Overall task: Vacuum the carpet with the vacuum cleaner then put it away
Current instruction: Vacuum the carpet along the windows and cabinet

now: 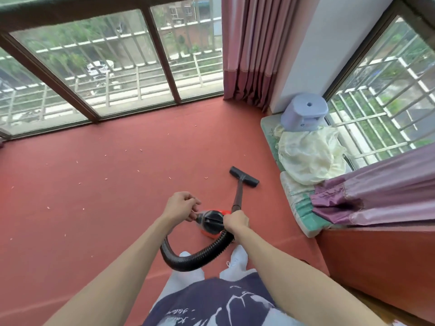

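Head view, looking down along both forearms. The vacuum cleaner (213,222), a small red-and-black canister, stands on the red carpet (94,184) directly ahead of the person's feet. We see the right hand (236,222) curled round the lower end of the wand (238,195), where the ribbed hose (200,256) joins it; its fingers are wrapped tight on that joint. The left hand (181,205) sits at the canister's left end with its fingertips drawn together on a small part there (whether it pinches a cord, a catch or only touches the housing, we cannot tell).

The relation that governs the coming stroke is the wand's long axis: it runs from the right hand forward and slightly right, ending in the floor nozzle (244,177), which lies flat on the carpet with its bar set crosswise to the wand. The right hand is thus the nearer and the steering hand; the hose loops back and leftward to the canister beneath it. Pale debris (138,171) is scattered mostly ahead and to the left of the nozzle, so we judge that the wand must swing leftward to reach it.

No brand or label is legible on the machine. The dark shirt (211,304) bears white script, too distorted for us to read.
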A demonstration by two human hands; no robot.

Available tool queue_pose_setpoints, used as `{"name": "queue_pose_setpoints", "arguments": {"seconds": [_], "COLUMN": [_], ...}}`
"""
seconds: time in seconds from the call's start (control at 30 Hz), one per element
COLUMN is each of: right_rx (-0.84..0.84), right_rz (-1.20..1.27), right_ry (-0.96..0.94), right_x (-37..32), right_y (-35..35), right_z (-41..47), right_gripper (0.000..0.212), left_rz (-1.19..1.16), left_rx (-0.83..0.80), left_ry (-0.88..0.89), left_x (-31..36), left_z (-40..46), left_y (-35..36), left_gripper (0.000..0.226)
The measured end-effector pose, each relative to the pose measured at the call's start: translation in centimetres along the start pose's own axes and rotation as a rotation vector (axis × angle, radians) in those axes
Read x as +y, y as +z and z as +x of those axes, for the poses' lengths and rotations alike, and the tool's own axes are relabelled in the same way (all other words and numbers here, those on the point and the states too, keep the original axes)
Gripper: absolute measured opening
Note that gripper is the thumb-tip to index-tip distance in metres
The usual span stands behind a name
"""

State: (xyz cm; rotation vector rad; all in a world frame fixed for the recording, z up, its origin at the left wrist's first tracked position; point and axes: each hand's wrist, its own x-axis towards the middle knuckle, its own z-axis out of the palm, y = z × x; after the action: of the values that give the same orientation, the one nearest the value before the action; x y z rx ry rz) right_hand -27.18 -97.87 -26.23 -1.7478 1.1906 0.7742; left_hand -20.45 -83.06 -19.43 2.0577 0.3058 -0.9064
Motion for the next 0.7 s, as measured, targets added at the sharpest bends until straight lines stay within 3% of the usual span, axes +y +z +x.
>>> {"name": "queue_pose_setpoints", "arguments": {"seconds": [0.23, 0.5, 0.7], "right_rx": [0.118, 0.141, 0.248], "right_rz": [0.177, 0.138, 0.169], "right_ry": [0.02, 0.032, 0.153], "right_x": [-3.4, -8.5, -9.0], "right_y": [-1.1, 11.4, 17.6], "right_z": [2.3, -2.0, -2.6], "right_gripper": [0.037, 0.036, 0.041], "left_rz": [0.134, 0.198, 0.179], "left_rx": [0.006, -0.172, -0.317], "left_ry": [0.066, 0.172, 0.147], "left_x": [-0.2, -1.8, -7.4], "left_z": [1.2, 5.1, 7.0], "left_y": [-4.6, -10.0, -19.8], "left_gripper": [0.028, 0.029, 0.027]}}
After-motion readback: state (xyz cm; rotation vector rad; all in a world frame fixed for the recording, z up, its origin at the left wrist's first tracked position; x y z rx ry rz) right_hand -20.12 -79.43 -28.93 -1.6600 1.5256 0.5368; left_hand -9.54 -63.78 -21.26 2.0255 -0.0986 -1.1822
